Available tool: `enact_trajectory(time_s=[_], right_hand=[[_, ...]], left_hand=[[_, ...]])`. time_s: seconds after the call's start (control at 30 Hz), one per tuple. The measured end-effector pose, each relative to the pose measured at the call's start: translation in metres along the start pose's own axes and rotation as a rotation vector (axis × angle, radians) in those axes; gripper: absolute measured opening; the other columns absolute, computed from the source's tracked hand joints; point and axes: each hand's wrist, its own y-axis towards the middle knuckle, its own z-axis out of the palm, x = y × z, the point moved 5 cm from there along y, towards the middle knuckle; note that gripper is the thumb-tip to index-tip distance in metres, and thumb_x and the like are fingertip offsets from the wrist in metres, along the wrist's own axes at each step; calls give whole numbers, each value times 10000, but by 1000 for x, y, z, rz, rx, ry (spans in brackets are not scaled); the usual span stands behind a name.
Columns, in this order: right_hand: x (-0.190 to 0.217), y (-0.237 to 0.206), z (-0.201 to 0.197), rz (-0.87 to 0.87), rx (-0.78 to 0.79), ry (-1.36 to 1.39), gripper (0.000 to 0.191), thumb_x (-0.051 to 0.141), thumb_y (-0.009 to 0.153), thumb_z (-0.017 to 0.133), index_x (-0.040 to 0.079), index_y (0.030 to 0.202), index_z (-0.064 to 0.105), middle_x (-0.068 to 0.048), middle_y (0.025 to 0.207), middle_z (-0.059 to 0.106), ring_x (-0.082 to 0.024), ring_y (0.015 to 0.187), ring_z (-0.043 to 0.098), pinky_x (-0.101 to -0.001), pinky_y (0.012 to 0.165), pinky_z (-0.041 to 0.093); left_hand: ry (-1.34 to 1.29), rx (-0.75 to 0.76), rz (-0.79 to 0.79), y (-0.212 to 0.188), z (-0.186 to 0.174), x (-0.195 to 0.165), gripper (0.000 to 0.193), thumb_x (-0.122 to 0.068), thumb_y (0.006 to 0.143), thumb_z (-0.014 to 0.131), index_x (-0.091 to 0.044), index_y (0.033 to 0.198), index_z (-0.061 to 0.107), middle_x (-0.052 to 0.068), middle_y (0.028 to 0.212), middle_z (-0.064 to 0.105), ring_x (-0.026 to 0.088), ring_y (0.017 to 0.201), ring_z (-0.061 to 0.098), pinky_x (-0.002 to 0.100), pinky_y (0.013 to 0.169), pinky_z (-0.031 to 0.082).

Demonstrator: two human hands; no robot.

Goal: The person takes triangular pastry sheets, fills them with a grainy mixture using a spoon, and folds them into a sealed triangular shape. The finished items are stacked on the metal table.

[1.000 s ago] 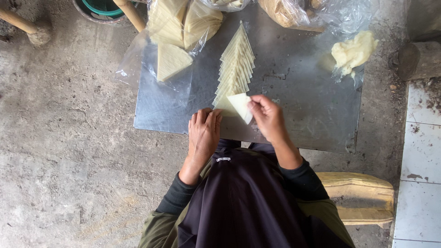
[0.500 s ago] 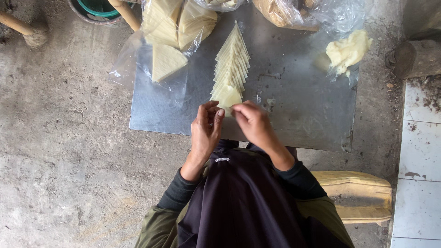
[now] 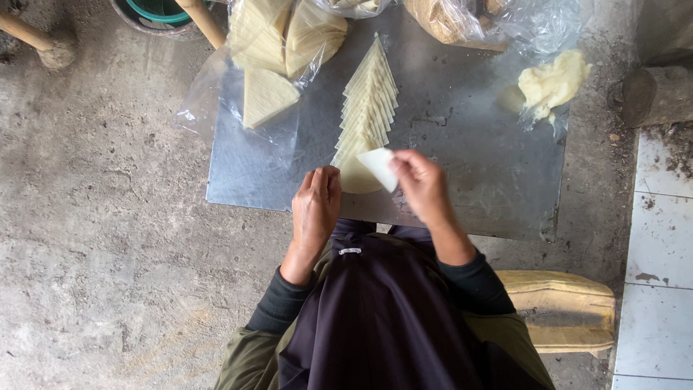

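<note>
A fanned row of pale triangular wrapper sheets [image 3: 368,108] lies on a grey metal sheet [image 3: 462,166] set on the floor. My right hand [image 3: 422,188] pinches a small white wrapper piece [image 3: 379,167] and lifts it just above the near end of the row. My left hand [image 3: 316,206] rests with curled fingers on the front edge of the metal sheet, touching the nearest wrapper.
Clear bags of stacked wrappers [image 3: 278,43] lie at the back left. A lump of yellowish filling [image 3: 552,83] sits on plastic at the back right. A green bucket [image 3: 155,14], wooden sticks [image 3: 206,22], a low yellow stool [image 3: 559,310] and white tiles [image 3: 657,260] surround me.
Both hands were together at the near end of the row; now my right hand has drawn away to the right, lifting one white wrapper piece off the stack.
</note>
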Motion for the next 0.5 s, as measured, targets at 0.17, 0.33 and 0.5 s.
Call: enact_trajectory(time_s=[0.17,0.33,0.5], right_hand=[[3,17,-71,11,-253,114,106,96,1068,630,12,1083,693,-77,931,718,-118,773,659,-270,635,573],[35,12,-87,-349,-257,-441,108,60,1061,667,16,1159,675,-98,1039,710,-195,919,683,-317,772,577],[31,-7,-24,-522,-183,-962,83,94,994,733,73,1074,731,-51,828,646,-206,771,621,-328,696,485]], left_hand=[[50,-6,126,1,-10,-12,126,-62,960,675,-22,1079,660,130,931,662,269,714,681,369,600,549],[-160,42,31,0,-3,-20,166,-80,960,693,-26,1110,644,144,946,706,228,663,688,335,594,560],[-577,300,-21,2,47,-33,268,-101,1038,621,-22,1282,540,154,962,772,226,869,788,323,735,607]])
